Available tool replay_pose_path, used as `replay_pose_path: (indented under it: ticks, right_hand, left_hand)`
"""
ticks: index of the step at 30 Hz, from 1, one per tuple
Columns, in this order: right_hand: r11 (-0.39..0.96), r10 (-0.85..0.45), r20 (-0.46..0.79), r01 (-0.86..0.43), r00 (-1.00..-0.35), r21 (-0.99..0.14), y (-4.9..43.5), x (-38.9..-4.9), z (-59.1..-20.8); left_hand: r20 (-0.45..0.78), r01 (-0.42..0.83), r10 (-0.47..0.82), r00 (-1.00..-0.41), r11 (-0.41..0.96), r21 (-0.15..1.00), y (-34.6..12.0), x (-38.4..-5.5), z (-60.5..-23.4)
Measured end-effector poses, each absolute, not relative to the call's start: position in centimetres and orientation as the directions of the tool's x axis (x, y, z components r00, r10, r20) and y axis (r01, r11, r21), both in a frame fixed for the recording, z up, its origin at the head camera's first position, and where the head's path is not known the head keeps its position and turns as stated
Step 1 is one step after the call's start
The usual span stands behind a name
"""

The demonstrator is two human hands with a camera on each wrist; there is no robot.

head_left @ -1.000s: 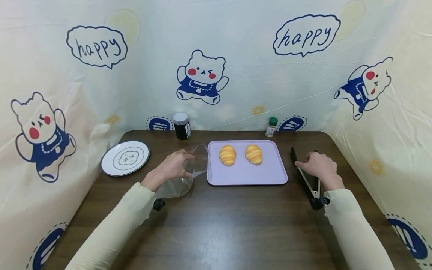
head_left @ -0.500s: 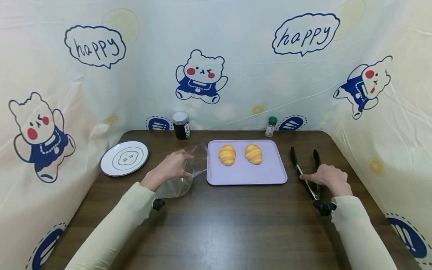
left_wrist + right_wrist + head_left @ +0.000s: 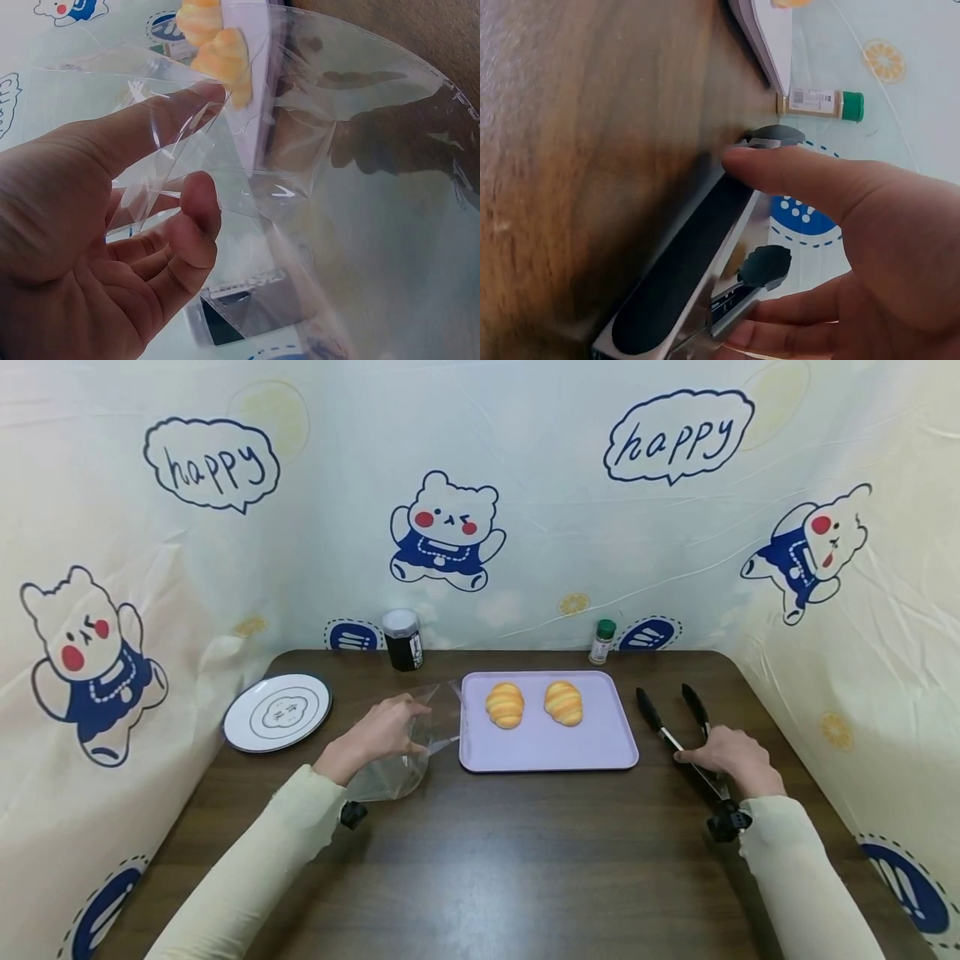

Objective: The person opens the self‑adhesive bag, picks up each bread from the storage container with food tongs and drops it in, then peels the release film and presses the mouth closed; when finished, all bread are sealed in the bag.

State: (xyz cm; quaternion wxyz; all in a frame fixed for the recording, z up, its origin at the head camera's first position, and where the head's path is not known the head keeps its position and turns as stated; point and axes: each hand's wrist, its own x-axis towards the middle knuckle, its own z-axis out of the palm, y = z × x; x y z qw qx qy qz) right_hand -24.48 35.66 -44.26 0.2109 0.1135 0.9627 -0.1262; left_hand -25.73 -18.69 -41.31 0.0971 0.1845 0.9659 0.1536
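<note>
My left hand (image 3: 381,728) holds a clear plastic bag (image 3: 390,777) by its mouth, left of the lilac tray (image 3: 547,756). In the left wrist view, thumb and fingers are spread apart with the film (image 3: 300,135) draped around them. Two striped croissants (image 3: 506,705) lie side by side on the tray. To the tray's right, my right hand (image 3: 738,758) grips black-and-silver tongs (image 3: 651,710), whose tips point to the back and stand apart. The right wrist view shows the thumb on one arm of the tongs (image 3: 690,255) and fingers against the other.
A white plate (image 3: 277,737) with a dark rim rests at the back left of the brown table (image 3: 480,868). Along the rear edge stand a dark jar (image 3: 403,647) with a pale lid and a small green-capped shaker bottle (image 3: 602,643). A printed cloth (image 3: 540,527) hangs behind.
My right hand has shifted its hold down the tongs, toward the hinge, and the tongs have moved slightly toward me. The left hand and bag stay in place.
</note>
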Motion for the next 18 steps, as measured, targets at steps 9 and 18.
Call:
replay_pose_path:
  ticks: [9, 18]
  right_hand:
    - [0.948, 0.122, -0.336, 0.21, -0.934, -0.238, 36.5, -24.3, -44.4]
    - [0.936, 0.148, -0.258, 0.22, -0.955, -0.275, 37.4, -24.6, -44.7]
  left_hand:
    - [-0.103, 0.365, 0.414, -0.904, 0.875, 0.318, -19.0, -25.8, -41.5]
    - [-0.096, 0.371, 0.417, -0.904, 0.874, 0.314, -19.1, -25.8, -41.4]
